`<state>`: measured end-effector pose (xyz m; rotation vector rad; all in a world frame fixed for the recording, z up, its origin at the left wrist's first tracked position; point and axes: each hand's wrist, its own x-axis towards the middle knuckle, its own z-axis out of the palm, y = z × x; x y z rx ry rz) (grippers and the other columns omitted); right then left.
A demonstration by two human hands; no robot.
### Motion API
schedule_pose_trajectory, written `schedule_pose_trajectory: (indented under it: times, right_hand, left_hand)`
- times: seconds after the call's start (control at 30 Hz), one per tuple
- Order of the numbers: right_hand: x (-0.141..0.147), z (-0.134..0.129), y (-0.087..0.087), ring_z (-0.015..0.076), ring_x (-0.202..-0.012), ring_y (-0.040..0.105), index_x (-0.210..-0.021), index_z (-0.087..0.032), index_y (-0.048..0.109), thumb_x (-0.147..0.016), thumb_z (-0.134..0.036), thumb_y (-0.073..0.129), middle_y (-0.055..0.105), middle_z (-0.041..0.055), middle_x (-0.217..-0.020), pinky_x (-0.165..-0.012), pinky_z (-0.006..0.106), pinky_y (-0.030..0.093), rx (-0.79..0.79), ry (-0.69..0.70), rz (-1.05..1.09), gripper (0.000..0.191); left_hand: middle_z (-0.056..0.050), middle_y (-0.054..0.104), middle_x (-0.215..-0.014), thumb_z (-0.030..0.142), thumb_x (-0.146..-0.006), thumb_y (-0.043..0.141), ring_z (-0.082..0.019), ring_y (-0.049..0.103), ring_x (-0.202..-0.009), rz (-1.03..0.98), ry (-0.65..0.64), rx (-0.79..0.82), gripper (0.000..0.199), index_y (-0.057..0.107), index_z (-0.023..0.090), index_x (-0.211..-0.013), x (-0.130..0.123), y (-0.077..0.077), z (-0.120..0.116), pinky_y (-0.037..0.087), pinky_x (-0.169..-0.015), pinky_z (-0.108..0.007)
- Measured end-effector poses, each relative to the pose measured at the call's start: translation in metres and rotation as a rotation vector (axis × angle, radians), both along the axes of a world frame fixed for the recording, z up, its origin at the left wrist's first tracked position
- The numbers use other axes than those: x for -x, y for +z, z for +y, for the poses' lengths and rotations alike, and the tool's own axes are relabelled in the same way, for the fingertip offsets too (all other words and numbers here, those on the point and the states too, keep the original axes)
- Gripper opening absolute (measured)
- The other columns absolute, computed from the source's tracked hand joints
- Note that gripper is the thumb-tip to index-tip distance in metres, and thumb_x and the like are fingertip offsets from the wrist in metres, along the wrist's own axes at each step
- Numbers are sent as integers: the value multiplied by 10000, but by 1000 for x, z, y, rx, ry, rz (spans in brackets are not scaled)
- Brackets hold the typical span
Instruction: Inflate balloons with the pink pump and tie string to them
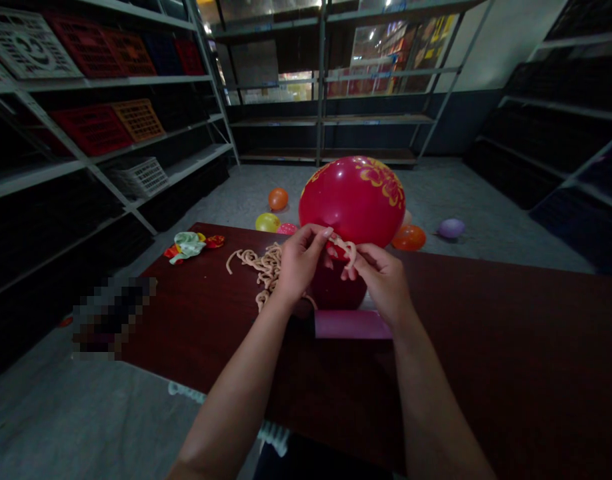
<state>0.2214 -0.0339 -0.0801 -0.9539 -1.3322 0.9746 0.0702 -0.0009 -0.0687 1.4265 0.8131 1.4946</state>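
Both hands are raised over the dark red-brown table (486, 320), in front of a big red balloon (351, 200) with yellow flower prints. A short beige cord (349, 251), looped and twisted, runs between my fingertips. My left hand (303, 260) pinches its left end between thumb and fingers. My right hand (383, 273) has closed fingers on the looped right end. Whether the cord is attached to the balloon cannot be made out. Left of my left hand lies a tangled pile of similar beige cords (269, 263). Below my hands is a purple tube-like object (353, 325), partly covered by my right wrist.
Deflated balloons (189, 247), pale green, red and yellow, lie at the table's left. On the floor are orange (278, 199), yellow (267, 223) and purple balloons (451, 228). Metal shelves (186, 83) with plastic crates stand left; more racks (321, 120) stand behind and right.
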Motion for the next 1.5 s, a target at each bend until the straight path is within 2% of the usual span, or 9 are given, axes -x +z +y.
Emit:
schedule_pose_trajectory:
  times: [0.2, 0.43, 0.67, 0.77, 0.93, 1.07, 1.23, 1.37, 1.5]
  right_hand:
    - [2, 3, -4, 120, -570, 572, -931, -222, 683, -885, -456, 674, 563, -56, -597, -615, 302, 514, -30, -35, 57, 239]
    - [1, 6, -8, 114, -531, 562, -882, -215, 685, -851, -440, 706, 538, -67, -555, -568, 278, 479, -12, -51, 59, 228]
    - [0, 5, -8, 117, -556, 565, -822, -215, 690, -861, -440, 668, 574, -44, -572, -580, 269, 447, -1, -53, -76, 230]
    - [-5, 5, -8, 118, -565, 561, -854, -204, 707, -865, -426, 654, 629, -21, -608, -570, 263, 424, -4, -48, -135, 229]
    - [-14, 10, -11, 130, -584, 577, -877, -204, 714, -852, -436, 666, 642, -17, -628, -590, 272, 453, -16, -95, -170, 238]
    - [-18, 14, -16, 170, -709, 654, -887, -223, 712, -836, -466, 680, 701, 8, -741, -711, 316, 526, -56, -192, -108, 251]
    - [-22, 21, -23, 224, -956, 690, -979, -229, 723, -857, -479, 627, 750, 76, -1051, -909, 400, 535, -75, -243, -75, 295]
    - [-21, 26, -31, 242, -1064, 665, -995, -226, 728, -864, -450, 617, 714, 102, -1155, -922, 401, 542, -139, -240, -103, 283]
    - [-19, 29, -34, 249, -1112, 646, -985, -219, 732, -874, -439, 603, 701, 108, -1162, -943, 410, 535, -172, -235, -108, 278]
  left_hand:
    - [-50, 773, -908, 350, -831, 784, -124, 675, -644, 90, -117, -2, 231, 770, 185, -993, -1, -2, 2, 549, -570, -232]
    - [-68, 794, -937, 303, -836, 761, -165, 713, -838, 88, 79, -20, 130, 820, 194, -876, 0, -2, 3, 570, -785, -282]
    - [-57, 769, -815, 328, -714, 845, -167, 695, -745, -169, 44, 313, 183, 808, 166, -792, 4, 2, -2, 557, -740, -291]
    - [-63, 769, -824, 284, -670, 867, -167, 697, -757, -255, 22, 373, 176, 810, 158, -780, 5, 1, -2, 560, -772, -299]
    - [-67, 777, -887, 325, -732, 846, -178, 707, -853, -146, 51, 224, 170, 817, 177, -811, 3, -3, 3, 556, -872, -326]
    - [-73, 780, -961, 375, -798, 800, -188, 711, -933, -44, 54, 90, 203, 808, 189, -880, -2, -10, 5, 557, -921, -348]
    - [-76, 769, -959, 433, -807, 781, -185, 722, -884, -216, 94, 150, 288, 759, 164, -907, -17, -20, 18, 572, -911, -376]
    - [-117, 743, -1195, 386, -821, 770, -215, 713, -1052, -204, 84, 166, 324, 731, 165, -1055, -30, -7, 54, 561, -913, -347]
    - [-113, 495, -1575, 265, -874, 711, -246, 578, -1338, -98, 62, 243, 469, 638, 242, -1337, -34, 23, 86, 526, -982, -341]
